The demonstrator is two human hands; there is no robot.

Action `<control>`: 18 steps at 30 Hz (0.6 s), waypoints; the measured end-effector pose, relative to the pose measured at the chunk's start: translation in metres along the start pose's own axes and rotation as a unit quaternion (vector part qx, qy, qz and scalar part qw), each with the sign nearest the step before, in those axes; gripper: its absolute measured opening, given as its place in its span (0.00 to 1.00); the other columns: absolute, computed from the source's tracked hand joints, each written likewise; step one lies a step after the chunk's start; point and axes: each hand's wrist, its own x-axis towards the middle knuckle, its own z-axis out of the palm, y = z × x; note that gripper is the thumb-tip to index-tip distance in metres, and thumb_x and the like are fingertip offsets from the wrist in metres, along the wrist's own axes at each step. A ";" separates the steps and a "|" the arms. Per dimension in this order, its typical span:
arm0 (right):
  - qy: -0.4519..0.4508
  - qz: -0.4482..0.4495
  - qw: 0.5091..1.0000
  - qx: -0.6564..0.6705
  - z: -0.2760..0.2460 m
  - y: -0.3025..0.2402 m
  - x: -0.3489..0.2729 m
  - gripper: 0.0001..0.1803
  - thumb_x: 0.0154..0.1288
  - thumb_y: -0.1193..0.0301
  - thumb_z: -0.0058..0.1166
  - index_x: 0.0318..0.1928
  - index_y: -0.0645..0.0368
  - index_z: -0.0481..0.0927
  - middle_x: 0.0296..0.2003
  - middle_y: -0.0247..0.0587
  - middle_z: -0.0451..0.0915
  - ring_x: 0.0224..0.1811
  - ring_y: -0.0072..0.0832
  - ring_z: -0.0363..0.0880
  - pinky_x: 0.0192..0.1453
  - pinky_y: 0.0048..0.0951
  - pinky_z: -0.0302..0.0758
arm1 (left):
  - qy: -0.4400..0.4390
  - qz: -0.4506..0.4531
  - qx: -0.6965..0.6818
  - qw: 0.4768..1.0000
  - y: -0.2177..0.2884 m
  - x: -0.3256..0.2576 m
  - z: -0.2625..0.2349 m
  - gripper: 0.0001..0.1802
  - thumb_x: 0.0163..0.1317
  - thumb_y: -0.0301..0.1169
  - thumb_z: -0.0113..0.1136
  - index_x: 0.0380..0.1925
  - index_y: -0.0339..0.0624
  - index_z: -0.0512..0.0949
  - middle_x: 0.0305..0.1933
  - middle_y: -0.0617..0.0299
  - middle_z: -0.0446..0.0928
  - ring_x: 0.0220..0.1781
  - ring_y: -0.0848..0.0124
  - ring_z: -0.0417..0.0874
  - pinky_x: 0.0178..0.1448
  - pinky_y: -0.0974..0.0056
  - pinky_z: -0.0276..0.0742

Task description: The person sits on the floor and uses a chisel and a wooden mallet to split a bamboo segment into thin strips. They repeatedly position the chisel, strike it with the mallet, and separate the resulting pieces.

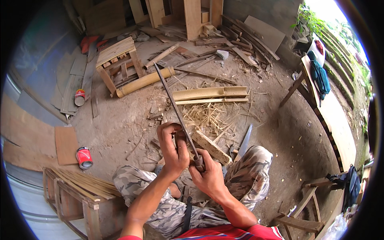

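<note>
One long dark blade (176, 108), thin, slanting from centre frame to upper left; right hand (208, 176) fisted on its handle, left hand (173, 146) pinching it; two red cans (84, 157) at left

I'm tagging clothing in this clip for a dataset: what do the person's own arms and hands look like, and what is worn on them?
Both forearms are bare from the lower edge up to the wrists. The left hand and right hand wear no gloves, and no watch, ring or bracelet shows. A red short sleeve with a thin white edge covers the right upper arm; a sliver of red shows at the left.
</note>
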 end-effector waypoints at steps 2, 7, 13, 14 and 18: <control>0.003 -0.010 1.000 0.001 0.001 0.002 0.000 0.20 0.59 0.76 0.58 0.53 0.63 0.74 0.18 0.44 0.73 0.16 0.35 0.72 0.27 0.31 0.71 | -0.010 0.004 -0.007 1.000 0.000 -0.003 -0.002 0.15 0.59 0.23 0.46 0.47 0.34 0.70 0.50 0.46 0.67 0.49 0.55 0.70 0.56 0.54 0.67; 0.001 -0.010 1.000 -0.004 0.001 0.005 0.001 0.20 0.60 0.75 0.59 0.54 0.62 0.74 0.20 0.48 0.76 0.20 0.42 0.76 0.27 0.36 0.73 | -0.012 -0.002 -0.002 1.000 -0.002 -0.007 -0.003 0.16 0.59 0.22 0.46 0.48 0.34 0.71 0.51 0.46 0.67 0.51 0.55 0.70 0.57 0.54 0.67; -0.018 0.009 1.000 -0.004 -0.001 0.001 0.003 0.21 0.61 0.72 0.59 0.55 0.59 0.73 0.23 0.55 0.80 0.28 0.53 0.83 0.29 0.44 0.77 | -0.013 -0.020 -0.007 1.000 -0.003 -0.007 -0.003 0.15 0.60 0.22 0.46 0.48 0.34 0.71 0.51 0.46 0.67 0.52 0.54 0.70 0.56 0.53 0.67; -0.016 0.006 1.000 -0.004 -0.001 0.002 0.003 0.21 0.61 0.72 0.59 0.55 0.59 0.73 0.23 0.55 0.80 0.28 0.53 0.83 0.29 0.44 0.77 | -0.013 -0.021 -0.004 1.000 -0.003 -0.007 -0.003 0.15 0.60 0.22 0.47 0.48 0.34 0.71 0.51 0.46 0.67 0.52 0.54 0.70 0.56 0.53 0.67; -0.017 0.004 1.000 -0.006 -0.002 -0.001 0.002 0.21 0.61 0.72 0.59 0.55 0.59 0.73 0.23 0.55 0.80 0.28 0.53 0.83 0.29 0.44 0.77 | -0.007 -0.012 0.002 1.000 -0.003 -0.007 -0.003 0.15 0.59 0.21 0.47 0.47 0.35 0.71 0.51 0.46 0.67 0.52 0.54 0.70 0.56 0.53 0.67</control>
